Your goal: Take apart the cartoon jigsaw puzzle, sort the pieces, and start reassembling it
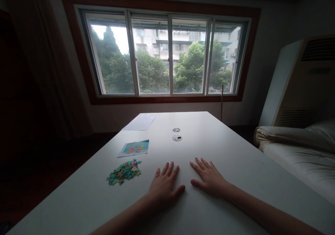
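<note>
White table (230, 158): left hand (163, 186) and right hand (210, 180) splayed; puzzle pieces (125, 172) seemingly hide others.

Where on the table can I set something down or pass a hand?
The widest bare patch of table lies between the round discs and its right edge, beyond the right hand. A narrow strip separates that hand from the left hand. The left side is crowded: puzzle pieces, picture, paper.

On my monitor I see a white table (222, 151) bearing heaped puzzle pieces (124, 173), picture sheet (134, 147), paper (140, 123), two discs (177, 138), left hand (164, 186), right hand (209, 181).
</note>
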